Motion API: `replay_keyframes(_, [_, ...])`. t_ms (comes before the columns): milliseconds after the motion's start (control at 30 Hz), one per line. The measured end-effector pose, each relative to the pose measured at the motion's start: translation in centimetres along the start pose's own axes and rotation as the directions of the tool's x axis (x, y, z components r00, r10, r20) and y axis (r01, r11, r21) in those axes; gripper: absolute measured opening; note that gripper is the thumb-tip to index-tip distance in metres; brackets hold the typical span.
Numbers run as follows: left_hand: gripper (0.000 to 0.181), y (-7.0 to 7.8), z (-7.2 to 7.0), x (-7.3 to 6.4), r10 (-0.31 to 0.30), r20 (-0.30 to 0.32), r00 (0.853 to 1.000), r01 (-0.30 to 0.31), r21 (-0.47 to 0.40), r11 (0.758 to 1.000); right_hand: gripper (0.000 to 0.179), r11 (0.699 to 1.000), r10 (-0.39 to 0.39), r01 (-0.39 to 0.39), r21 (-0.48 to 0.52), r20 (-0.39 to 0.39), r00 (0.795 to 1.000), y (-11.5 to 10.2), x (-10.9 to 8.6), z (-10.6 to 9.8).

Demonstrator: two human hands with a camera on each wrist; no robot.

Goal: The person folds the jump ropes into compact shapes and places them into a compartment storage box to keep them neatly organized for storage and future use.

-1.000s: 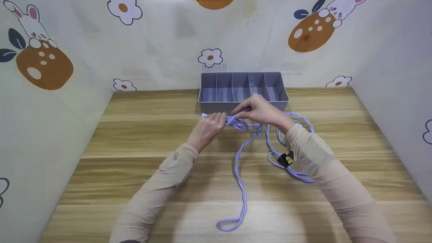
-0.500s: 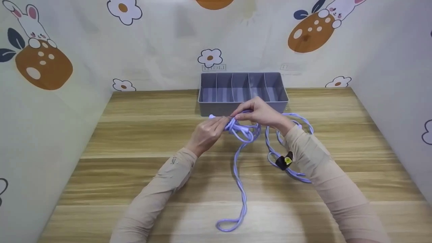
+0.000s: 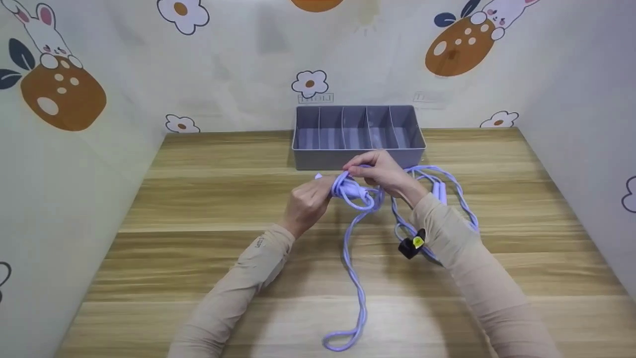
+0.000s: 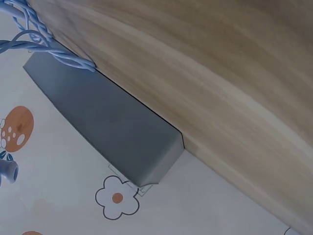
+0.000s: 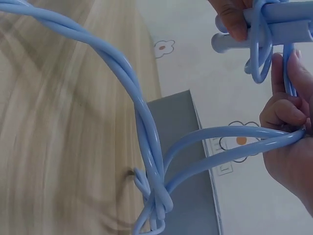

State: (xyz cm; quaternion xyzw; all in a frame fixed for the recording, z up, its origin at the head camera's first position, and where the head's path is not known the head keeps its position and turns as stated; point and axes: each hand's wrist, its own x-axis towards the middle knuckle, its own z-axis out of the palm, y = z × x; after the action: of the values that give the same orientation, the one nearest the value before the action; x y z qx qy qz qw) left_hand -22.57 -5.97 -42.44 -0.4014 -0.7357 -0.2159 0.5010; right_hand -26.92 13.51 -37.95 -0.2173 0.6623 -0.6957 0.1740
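A light purple skipping rope [image 3: 352, 258] trails over the wooden table, with a loop near the front edge and coils at the right. My left hand [image 3: 309, 201] grips the rope's handles [image 3: 348, 189] above the table. My right hand [image 3: 380, 175] pinches a strand of the rope and holds it against the handles. In the right wrist view the handles [image 5: 283, 24] show rope [image 5: 146, 132] wound round them, with fingers [image 5: 283, 112] curled on a strand. The left wrist view shows only some rope [image 4: 29, 34] and the box.
A grey divided box [image 3: 357, 135] stands at the back of the wooden table [image 3: 198, 199], just beyond my hands, and also shows in the left wrist view [image 4: 107, 127]. A small black and yellow object [image 3: 411, 244] sits by my right forearm. Patterned walls close in three sides.
Both hands have drawn slightly nearer and lower with the handles. The rope's coils at the right have shifted, and the front loop has slid a little towards the table's edge.
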Motion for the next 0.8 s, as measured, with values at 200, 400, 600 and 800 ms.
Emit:
replay_keyframes(200, [0.022,0.4,0.3,-0.4,-0.061,-0.053,0.997,0.058,-0.059,0.997,0.02,1.0,0.003,-0.003,0.001,-0.059,0.998,0.4,0.1,0.4])
replay_keyframes(400, [0.024,0.6,0.9,-0.9,-0.136,-0.103,0.985,0.127,-0.089,0.988,0.025,1.0,-0.015,0.015,0.001,-0.103,0.995,1.0,0.0,0.6])
replay_keyframes(600, [0.026,0.8,1.3,-1.3,-0.222,-0.112,0.969,0.214,-0.082,0.973,0.034,1.0,-0.013,0.017,0.025,-0.137,0.99,1.6,-0.1,0.9])
replay_keyframes(800, [0.03,0.7,1.5,-1.1,-0.296,-0.124,0.947,0.285,-0.104,0.953,0.034,0.998,-0.008,0.018,0.052,-0.186,0.983,1.8,0.0,1.2])
